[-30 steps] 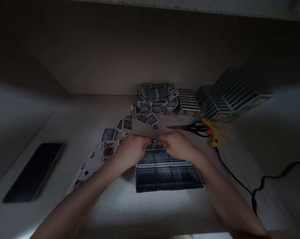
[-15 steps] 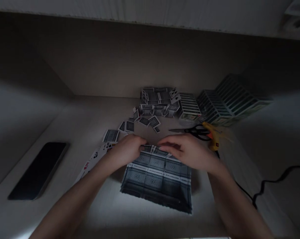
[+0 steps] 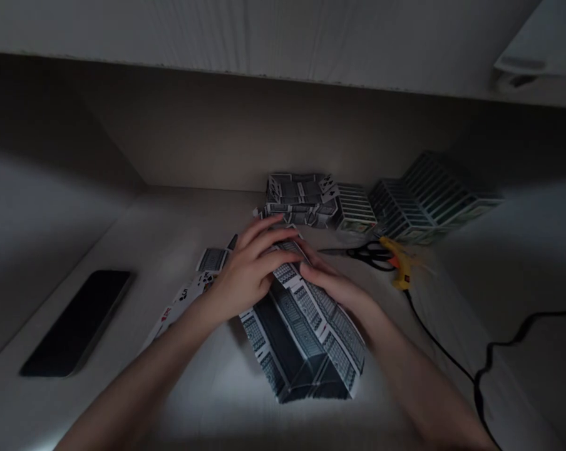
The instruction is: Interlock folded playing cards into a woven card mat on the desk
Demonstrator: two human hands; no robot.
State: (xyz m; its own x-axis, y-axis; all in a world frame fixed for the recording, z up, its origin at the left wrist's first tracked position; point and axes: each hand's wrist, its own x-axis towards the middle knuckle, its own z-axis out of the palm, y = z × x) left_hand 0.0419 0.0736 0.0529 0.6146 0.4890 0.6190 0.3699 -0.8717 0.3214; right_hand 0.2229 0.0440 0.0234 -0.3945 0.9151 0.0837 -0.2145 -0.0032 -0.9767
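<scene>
A sheet of joined playing cards [image 3: 302, 332] with dark patterned backs lies bent along its length, its far end raised. My left hand [image 3: 252, 269] wraps over that far end, fingers spread on top. My right hand [image 3: 332, 288] grips the sheet's right side close by. Behind my hands stands a low structure of glued cards [image 3: 299, 200], partly hidden by my left fingers. A loose card back [image 3: 212, 260] and several face-up cards [image 3: 180, 300] lie left of my left hand.
Right of the sheet lie black-handled scissors [image 3: 367, 254] and a yellow glue gun [image 3: 400, 266] with a black cable [image 3: 452, 351]. Stepped card structures [image 3: 428, 200] stand at the back right. A dark phone [image 3: 76, 322] lies at the left on the pale surface.
The card sheet has gone from lying flat to bent and turned, its far end lifted. Both hands have closed around it. The small loose cards near the back are now hidden behind my left hand.
</scene>
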